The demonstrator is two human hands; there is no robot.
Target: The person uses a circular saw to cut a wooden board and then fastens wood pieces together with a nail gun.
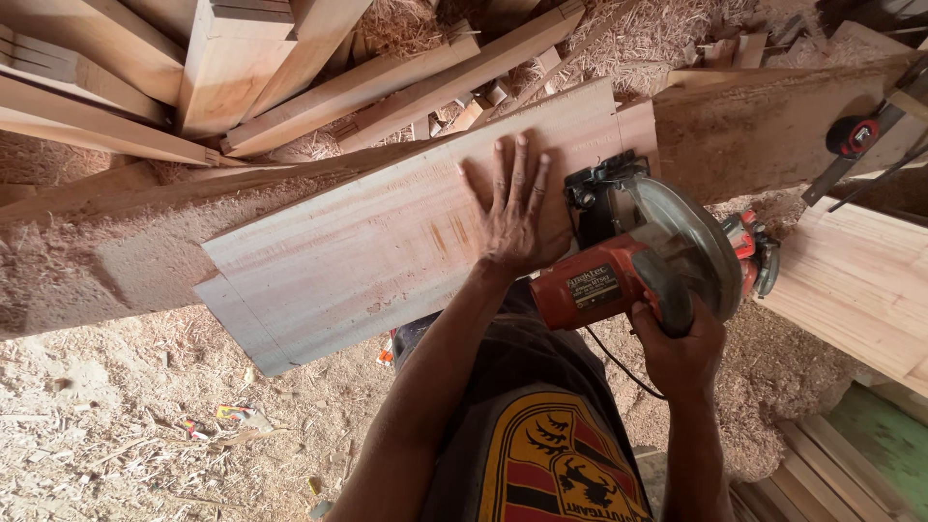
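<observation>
A wide pale wooden board (pixel 358 251) lies flat across a sawdust-covered bench. My left hand (pixel 512 213) presses flat on it, fingers spread, just left of the saw. A red circular saw (pixel 638 256) with a grey blade guard sits on the board's right part. My right hand (pixel 681 343) grips its handle from below. A black cord runs down from the saw toward my body.
Long timber planks (pixel 242 68) are stacked at the back left. Sawdust and shavings (pixel 126 416) cover the floor and bench. A second board (pixel 764 126) lies to the right, with a red tape measure (pixel 853 137) on it. More planks (pixel 860 280) sit at the right edge.
</observation>
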